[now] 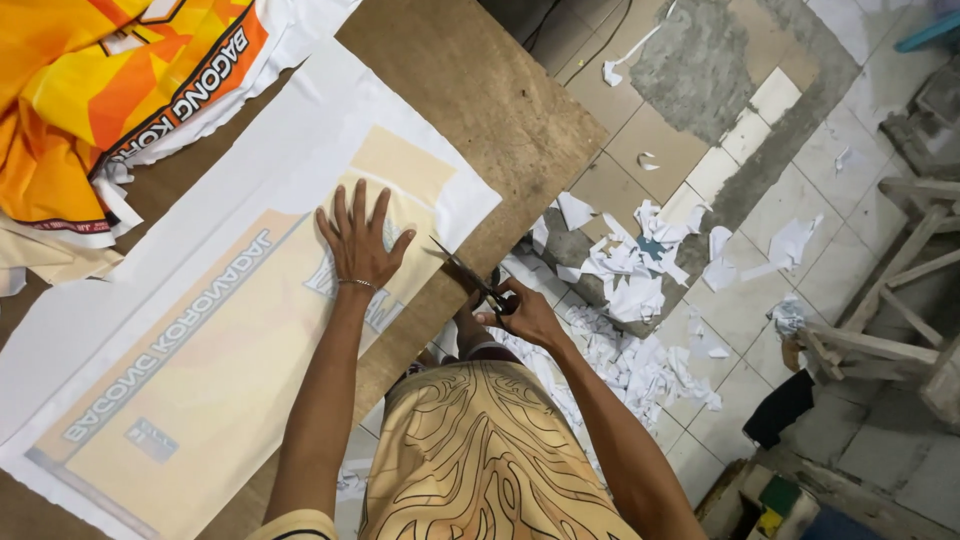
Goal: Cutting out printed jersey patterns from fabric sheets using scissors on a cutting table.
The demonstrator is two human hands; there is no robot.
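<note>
My left hand lies flat, fingers spread, on a long white sheet with a pale cream printed panel spread over the brown wooden table. My right hand grips black scissors, blades open at the sheet's near edge, just right of my left hand. A thin bracelet circles my left wrist.
Orange and yellow printed fabric is piled at the table's upper left. White paper scraps litter the tiled floor to the right of the table. A wooden frame stands at the far right. My patterned shorts fill the bottom centre.
</note>
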